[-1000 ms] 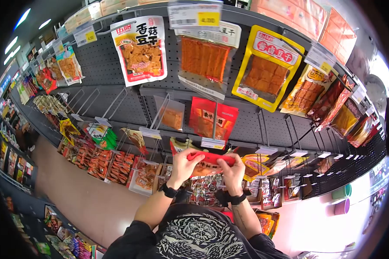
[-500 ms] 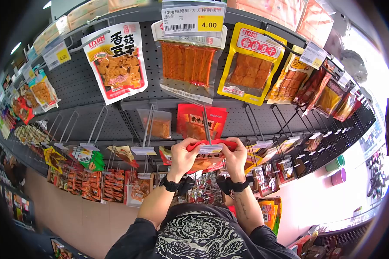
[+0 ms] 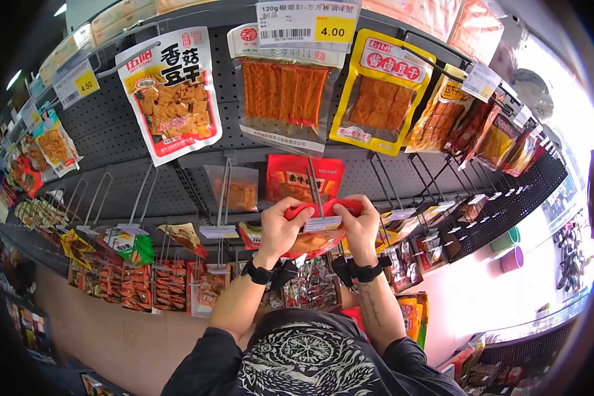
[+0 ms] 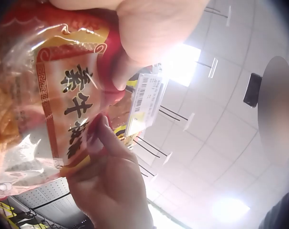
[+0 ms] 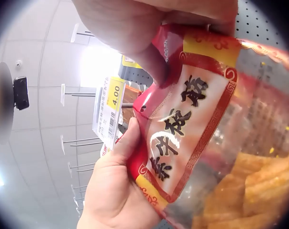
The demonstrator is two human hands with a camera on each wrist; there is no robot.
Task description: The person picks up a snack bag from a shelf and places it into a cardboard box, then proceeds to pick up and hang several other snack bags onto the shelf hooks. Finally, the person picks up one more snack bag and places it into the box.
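Both hands hold a red-topped snack packet with a clear window showing orange-brown pieces. My left hand pinches its left upper corner, thumb in front, and my right hand pinches the right one. A metal hook's price label overlaps the packet's front between the thumbs in the head view. Behind it, a matching red packet hangs on the rack. The right wrist view shows black characters on the held packet's label, with the red top strip creased between the thumbs.
Above hang larger snack pouches, including a white pouch and a yellow-edged pouch. Wire hooks stick out on both sides. A clear bag hangs to the left. Boxes of small red packets stand below.
Both hands have moved up and forward with the packet, so the price label that was above it now overlaps its front. The head view has shifted too.
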